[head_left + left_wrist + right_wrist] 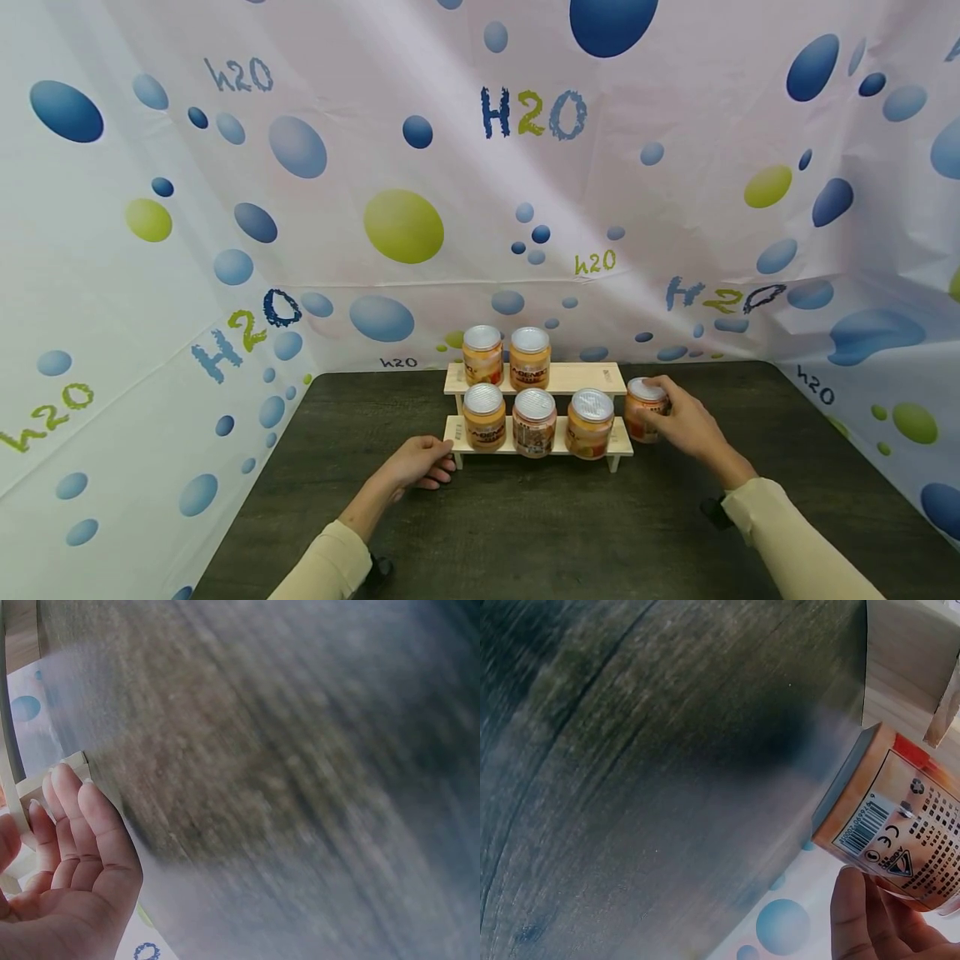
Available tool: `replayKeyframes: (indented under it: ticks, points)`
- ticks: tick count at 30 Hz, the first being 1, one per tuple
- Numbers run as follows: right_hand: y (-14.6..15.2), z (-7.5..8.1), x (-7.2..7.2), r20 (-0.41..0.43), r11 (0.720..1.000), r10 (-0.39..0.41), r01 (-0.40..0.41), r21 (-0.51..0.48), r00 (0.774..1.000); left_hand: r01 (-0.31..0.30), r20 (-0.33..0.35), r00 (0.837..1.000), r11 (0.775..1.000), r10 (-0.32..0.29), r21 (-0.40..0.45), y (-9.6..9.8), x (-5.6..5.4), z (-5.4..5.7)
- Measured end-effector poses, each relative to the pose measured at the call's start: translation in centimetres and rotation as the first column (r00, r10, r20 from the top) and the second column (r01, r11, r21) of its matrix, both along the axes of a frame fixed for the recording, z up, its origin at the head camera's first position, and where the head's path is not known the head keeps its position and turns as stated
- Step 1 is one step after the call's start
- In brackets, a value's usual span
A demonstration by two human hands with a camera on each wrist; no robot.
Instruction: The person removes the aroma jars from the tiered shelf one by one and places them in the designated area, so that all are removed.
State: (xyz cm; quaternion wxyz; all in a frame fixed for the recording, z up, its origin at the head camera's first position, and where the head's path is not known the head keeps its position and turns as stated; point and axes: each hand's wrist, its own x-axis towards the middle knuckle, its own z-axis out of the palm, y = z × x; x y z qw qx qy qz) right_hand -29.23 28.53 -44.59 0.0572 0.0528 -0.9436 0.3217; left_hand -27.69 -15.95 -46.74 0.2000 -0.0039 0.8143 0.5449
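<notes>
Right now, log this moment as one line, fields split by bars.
left hand: pinching lower shelf, left end | right hand: holding jar beside shelves' right end | lower shelf: three jars | upper shelf: two jars

Dark wood-grain table [525, 533], kinda wrinkly white sheet [465, 175] behind and down both sides, blue/green blobs [403, 226] and H2O lettering [531, 113] everywhere.

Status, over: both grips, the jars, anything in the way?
Left grip pinching left end of lower shelf. Right grip holding a jar. Three jars on lower shelf, two jars on upper shelf. Both shelves close on held jar's left.
</notes>
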Motion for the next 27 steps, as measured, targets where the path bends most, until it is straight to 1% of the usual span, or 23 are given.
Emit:
replayKeyframes:
  ticks: [11, 19, 27]
  points:
    - [0.01, -0.26, -0.18, 0.006, 1.0, -0.005, 0.005, 0.004, 1.0, 0.005, -0.004, 1.0, 1.0, -0.005, 0.003, -0.05, -0.05, -0.12]
    - [0.1, -0.72, -0.32, 0.011, 1.0, 0.013, -0.013, 0.023, 1.0, 0.007, -0.005, 1.0, 1.0, -0.007, 0.004, -0.08, -0.11, -0.18]
    - [0.03, -0.67, -0.27, 0.017, 1.0, 0.017, -0.017, 0.019, 1.0, 0.007, 0.0, 1.0, 1.0, -0.007, 0.004, -0.04, -0.14, -0.16]
